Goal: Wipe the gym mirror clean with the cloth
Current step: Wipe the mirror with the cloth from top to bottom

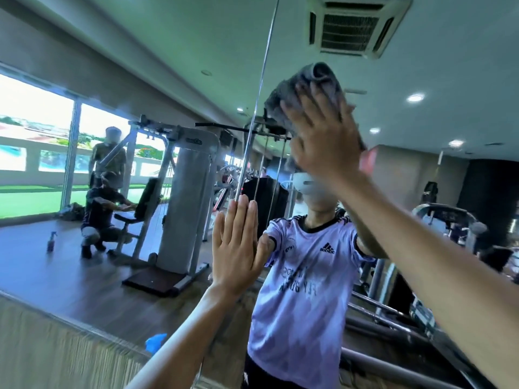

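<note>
I am pressing the crumpled grey microfibre cloth (297,88) against the large wall-mounted gym mirror (421,66) with my right hand (323,136). Its fingers (302,108) are lying straight and spread over the cloth, pushing it flat to the glass rather than curling round it. The cloth is bunching out above and to the left of those fingertips, just beside the thin vertical seam (262,80) between two panels of glass. My left hand (238,248) is resting lower down, palm to the glass, its fingers (243,217) straight and together, holding nothing, their tips at the seam.

I am judging the wiping to be under way, not finished. The cloth is working high on the panel right of the seam. The glass below my right fingers and the panel to their left are showing no plain streaks or smears, so I cannot tell how much is left. A small blue object (156,342), too blurred to name, is sitting below my left fingers near the mirror's bottom edge.
</note>
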{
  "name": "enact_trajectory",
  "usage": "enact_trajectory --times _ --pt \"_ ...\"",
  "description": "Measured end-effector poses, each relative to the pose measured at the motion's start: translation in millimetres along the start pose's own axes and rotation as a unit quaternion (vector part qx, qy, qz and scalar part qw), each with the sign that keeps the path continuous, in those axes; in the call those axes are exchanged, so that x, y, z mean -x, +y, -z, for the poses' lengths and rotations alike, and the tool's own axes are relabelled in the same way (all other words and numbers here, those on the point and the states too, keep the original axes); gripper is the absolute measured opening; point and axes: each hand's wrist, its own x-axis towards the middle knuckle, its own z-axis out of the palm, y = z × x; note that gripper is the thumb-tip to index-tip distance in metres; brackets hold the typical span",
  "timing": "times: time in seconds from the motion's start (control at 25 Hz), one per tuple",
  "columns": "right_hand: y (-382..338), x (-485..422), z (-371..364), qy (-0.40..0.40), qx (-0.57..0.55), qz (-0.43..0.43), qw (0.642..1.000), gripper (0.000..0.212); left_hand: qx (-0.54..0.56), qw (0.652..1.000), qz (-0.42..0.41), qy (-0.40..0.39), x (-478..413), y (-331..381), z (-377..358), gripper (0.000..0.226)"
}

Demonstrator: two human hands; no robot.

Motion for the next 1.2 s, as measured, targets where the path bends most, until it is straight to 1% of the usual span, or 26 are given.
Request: enact_trajectory --times 0.04,0.08,0.12,0.16,0.2,0.24,0.32,0.36,0.4,0.44,0.48,0.52,0.56,0.6,0.64,0.72,0.8,0.84,0.88,0.92,1.0,1.04,1.08,1.12,1.16,1.2 --pt "-19.2 17.6 -5.2 -0.010 0.004 0.051 0.999 0.060 -0.002 1.000 -0.001 -0.001 7.4 -1.6 -0.5 0.059" --pt "-33.6 35.9 -5.7 -0.045 -0.002 0.165 0.985 0.060 -0.003 1.000 0.000 -0.001 11.6 -2.7 -1.0 0.059" --pt "-35.1 46.6 -5.9 -0.091 -0.015 0.292 0.952 0.059 -0.004 1.000 -0.002 0.000 14.1 -3.0 -0.6 0.059" --pt "-23.0 43.9 -4.7 -0.120 -0.016 0.391 0.912 0.057 -0.003 1.000 -0.005 0.003 15.9 -2.7 -0.1 0.058" --pt "-5.6 32.0 -1.7 -0.119 -0.003 0.420 0.900 0.056 0.000 1.000 -0.007 0.003 18.1 -2.3 0.2 0.058" --pt "10.2 19.1 -0.5 -0.106 0.001 0.373 0.922 0.056 0.003 1.000 -0.008 0.002 19.9 -1.3 0.9 0.058" --pt "18.5 8.7 4.8 -0.052 -0.012 0.148 0.988 0.057 0.004 1.000 -0.007 0.006 24.4 -0.9 2.1 0.060" --pt "6.4 15.6 3.8 -0.017 -0.006 0.044 0.999 0.056 0.004 1.000 -0.006 0.008 29.3 -1.8 2.1 0.060" --pt "-13.1 27.4 -1.8 0.004 -0.012 -0.014 1.000 0.057 0.003 1.000 -0.005 0.008 36.2 -2.7 1.6 0.060" --pt "-35.6 41.6 -5.9 0.005 -0.022 0.003 1.000 0.058 0.004 1.000 -0.007 0.009 43.7 -3.5 1.5 0.060" --pt "-54.1 54.8 -7.4 -0.029 -0.035 0.103 0.994 0.058 0.003 1.000 -0.010 0.011 50.1 -4.2 1.5 0.059" --pt "-59.2 60.2 -7.1 -0.083 -0.045 0.237 0.967 0.056 0.003 1.000 -0.011 0.012 54.8 -4.0 2.0 0.060" --pt "-48.8 53.5 -6.0 -0.115 -0.034 0.355 0.927 0.054 0.003 1.000 -0.012 0.013 57.8 -3.8 2.6 0.060" --pt "-32.2 37.2 -4.1 -0.113 -0.019 0.398 0.910 0.053 0.004 1.000 -0.013 0.013 58.7 -4.7 2.8 0.061" --pt "-16.4 21.1 -2.9 -0.092 -0.007 0.369 0.925 0.053 0.006 1.000 -0.013 0.012 59.0 -5.3 3.2 0.061" --pt "-4.4 6.5 1.3 -0.046 -0.030 0.166 0.985 0.053 0.011 1.000 -0.015 0.011 57.6 -5.4 4.1 0.059" --pt "-35.4 27.0 -5.6 0.019 -0.037 -0.008 0.999 0.054 0.018 1.000 -0.021 0.004 60.8 -8.9 4.5 0.059" --pt "-60.5 46.3 -9.1 0.027 -0.053 -0.033 0.998 0.056 0.019 0.999 -0.026 -0.005 66.6 -12.7 4.6 0.059" --pt "-83.6 67.4 -11.0 0.014 -0.064 0.016 0.998 0.058 0.016 0.999 -0.031 -0.013 74.5 -17.1 4.4 0.059" --pt "-98.3 86.3 -11.8 -0.022 -0.078 0.129 0.988 0.057 0.012 0.999 -0.033 -0.021 83.1 -21.8 4.1 0.059" --pt "-87.2 94.3 -13.1 -0.095 -0.054 0.380 0.918 0.051 0.004 0.998 -0.038 -0.039 99.8 -32.2 4.1 0.057" --pt "-70.9 82.2 -12.3 -0.101 -0.020 0.428 0.898 0.051 0.000 0.998 -0.039 -0.046 106.4 -35.1 4.5 0.057" --pt "-58.4 69.4 -12.4 -0.094 0.003 0.396 0.913 0.053 -0.003 0.998 -0.037 -0.049 110.9 -36.0 4.9 0.056" --pt "-51.3 61.1 -13.4 -0.071 -0.003 0.300 0.951 0.055 -0.002 0.998 -0.032 -0.047 113.0 -34.8 4.7 0.056" --pt "-53.1 60.2 -10.4 -0.038 -0.011 0.175 0.984 0.057 0.001 0.999 -0.026 -0.045 113.3 -33.4 4.5 0.055" --pt "-65.3 68.6 -9.8 -0.006 -0.030 0.060 0.998 0.058 0.005 0.999 -0.020 -0.045 112.8 -32.6 4.4 0.055"
